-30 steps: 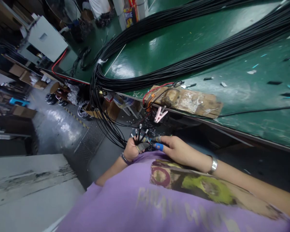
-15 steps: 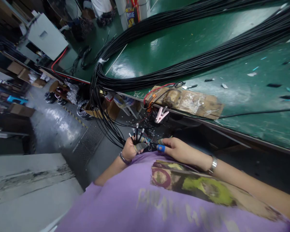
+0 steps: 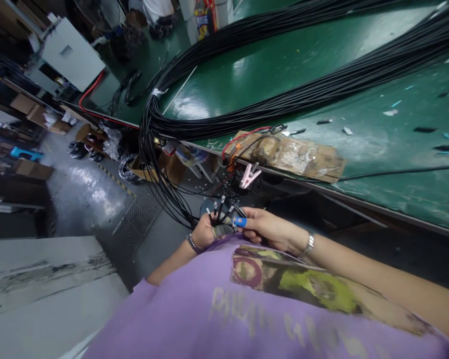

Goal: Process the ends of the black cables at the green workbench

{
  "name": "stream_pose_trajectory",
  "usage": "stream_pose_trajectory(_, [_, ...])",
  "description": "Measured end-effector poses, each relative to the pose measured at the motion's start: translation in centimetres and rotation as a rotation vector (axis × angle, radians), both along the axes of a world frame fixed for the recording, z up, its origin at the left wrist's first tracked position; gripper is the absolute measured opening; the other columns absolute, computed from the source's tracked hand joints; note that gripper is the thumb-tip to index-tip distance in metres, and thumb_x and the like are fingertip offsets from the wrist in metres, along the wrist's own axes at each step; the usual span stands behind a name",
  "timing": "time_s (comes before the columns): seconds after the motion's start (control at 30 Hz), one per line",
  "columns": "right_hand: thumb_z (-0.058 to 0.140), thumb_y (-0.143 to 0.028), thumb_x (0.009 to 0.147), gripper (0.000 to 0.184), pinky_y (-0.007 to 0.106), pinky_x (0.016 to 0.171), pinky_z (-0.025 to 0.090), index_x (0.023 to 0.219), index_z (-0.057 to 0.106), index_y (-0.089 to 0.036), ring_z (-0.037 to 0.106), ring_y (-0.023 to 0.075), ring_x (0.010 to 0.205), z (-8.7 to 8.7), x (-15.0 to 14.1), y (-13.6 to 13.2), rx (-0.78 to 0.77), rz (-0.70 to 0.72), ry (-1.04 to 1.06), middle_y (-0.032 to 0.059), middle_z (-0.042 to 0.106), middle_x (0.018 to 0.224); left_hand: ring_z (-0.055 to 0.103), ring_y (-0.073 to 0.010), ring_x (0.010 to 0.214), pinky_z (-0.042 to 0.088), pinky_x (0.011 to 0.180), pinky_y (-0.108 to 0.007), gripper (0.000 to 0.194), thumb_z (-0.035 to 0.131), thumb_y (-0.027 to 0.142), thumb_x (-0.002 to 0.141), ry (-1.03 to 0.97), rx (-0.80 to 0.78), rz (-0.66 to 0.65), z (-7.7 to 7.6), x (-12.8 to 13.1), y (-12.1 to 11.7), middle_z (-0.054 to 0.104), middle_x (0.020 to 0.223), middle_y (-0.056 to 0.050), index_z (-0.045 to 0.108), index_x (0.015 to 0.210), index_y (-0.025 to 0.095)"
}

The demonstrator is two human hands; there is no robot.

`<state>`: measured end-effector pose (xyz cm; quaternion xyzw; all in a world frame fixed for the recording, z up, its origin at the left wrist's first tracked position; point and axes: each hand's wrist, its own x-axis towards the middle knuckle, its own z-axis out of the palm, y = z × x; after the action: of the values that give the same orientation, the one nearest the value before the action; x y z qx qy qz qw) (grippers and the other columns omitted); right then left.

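Your left hand (image 3: 203, 234) is closed around several black cable ends (image 3: 220, 211), close to your purple shirt (image 3: 172, 299). Your right hand (image 3: 265, 227) has its fingers drawn together beside them; I can't tell what they grip. The upright ends already show pale tips (image 3: 223, 199), but how many remain isn't clear. The long black bundle (image 3: 247, 122) lies on the worktop (image 3: 247, 80), strands hanging towards you.

Green table (image 3: 277, 65) — looped black cables (image 3: 307, 97), wooden board (image 3: 316, 162), dark scraps (image 3: 425, 129)
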<state>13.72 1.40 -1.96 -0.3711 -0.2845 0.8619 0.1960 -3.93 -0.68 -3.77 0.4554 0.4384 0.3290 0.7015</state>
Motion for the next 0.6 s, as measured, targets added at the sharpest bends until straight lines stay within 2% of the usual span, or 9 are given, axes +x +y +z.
stream_pose_trajectory(0.33, [0.082,-0.041,0.054,0.044,0.016,0.035,0.018,0.070,0.048,-0.018,0.032,0.0006,0.039,0.10,0.11,-0.17,-0.020,-0.027,-0.009,-0.0073,0.052,0.058,0.035,-0.0039,0.038,0.027,0.039,-0.019,0.051,0.077,0.059,0.052,0.022,-0.005,0.014,0.10,0.23,0.16,0.047,0.042,0.002,0.064,0.061,0.010])
stream_pose_trajectory(0.6, [0.078,-0.048,0.056,0.044,0.017,0.035,0.017,0.069,0.048,-0.018,0.030,0.0013,0.039,0.32,-0.01,-0.24,-0.013,-0.032,-0.009,-0.0068,0.050,0.057,0.034,-0.0033,0.037,0.025,0.038,-0.019,0.050,0.076,0.058,0.055,-0.004,0.018,-0.023,0.22,0.16,0.28,0.050,0.044,0.001,0.066,0.064,0.009])
